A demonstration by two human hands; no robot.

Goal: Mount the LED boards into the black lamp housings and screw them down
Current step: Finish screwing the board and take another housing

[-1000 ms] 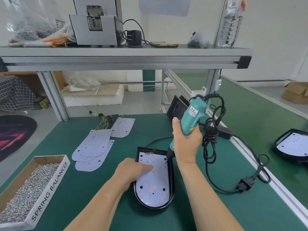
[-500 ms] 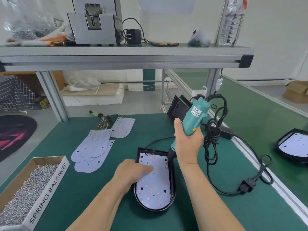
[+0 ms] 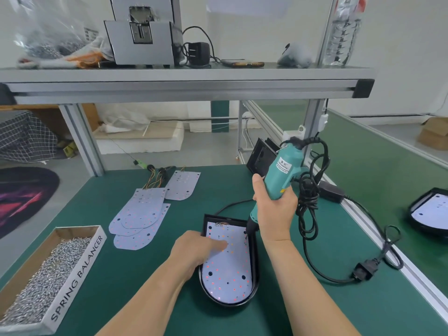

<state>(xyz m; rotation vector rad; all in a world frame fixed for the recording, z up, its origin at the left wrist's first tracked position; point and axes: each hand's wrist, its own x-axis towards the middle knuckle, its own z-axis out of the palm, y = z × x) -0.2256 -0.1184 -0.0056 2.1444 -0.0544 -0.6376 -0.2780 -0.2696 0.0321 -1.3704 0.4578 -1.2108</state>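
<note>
A black lamp housing lies on the green bench in front of me with a white LED board seated inside it. My left hand rests on the board's upper left part, a fingertip pressing it down. My right hand grips a teal electric screwdriver held nearly upright, its bit down at the board's upper right edge. Spare LED boards with coloured wires lie stacked to the left.
A cardboard box of screws marked SPRING BALANCER sits at front left. The screwdriver's black cable loops to the right, ending in a plug. Empty black housings lean at the back. Another fitted lamp lies on the neighbouring bench.
The right hand and screwdriver have shifted slightly to the right and tilted a little more. The left hand stays pressed on the board.
</note>
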